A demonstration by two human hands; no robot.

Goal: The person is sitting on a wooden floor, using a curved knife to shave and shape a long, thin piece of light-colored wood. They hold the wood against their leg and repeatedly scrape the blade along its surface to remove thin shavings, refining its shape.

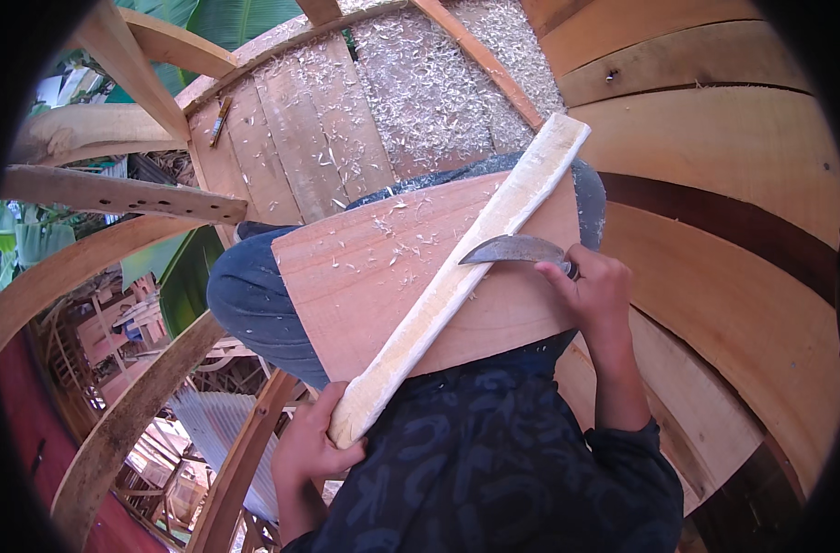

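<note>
A long pale strip of wood (438, 290) lies slantwise over a flat reddish board (374, 267) that rests on my lap. Its near end is gripped by my left hand (317, 441), with the thumb on one side and the fingers partly hidden beneath. My right hand (593, 288) is closed round the handle of a curved knife (517, 249); most of the handle is hidden in the fist. The blade reaches left across the strip, its tip by the strip's left edge. Small shavings (411, 230) are scattered on the board.
Plank flooring (295, 138) ahead is strewn with curled wood shavings (429, 92). A plank wall (706, 147) curves up on the right. Wooden rails (125, 194) stand on the left, with green leaves and a lower area beyond. A small yellow-and-dark object (221, 122) lies near the floor's left edge.
</note>
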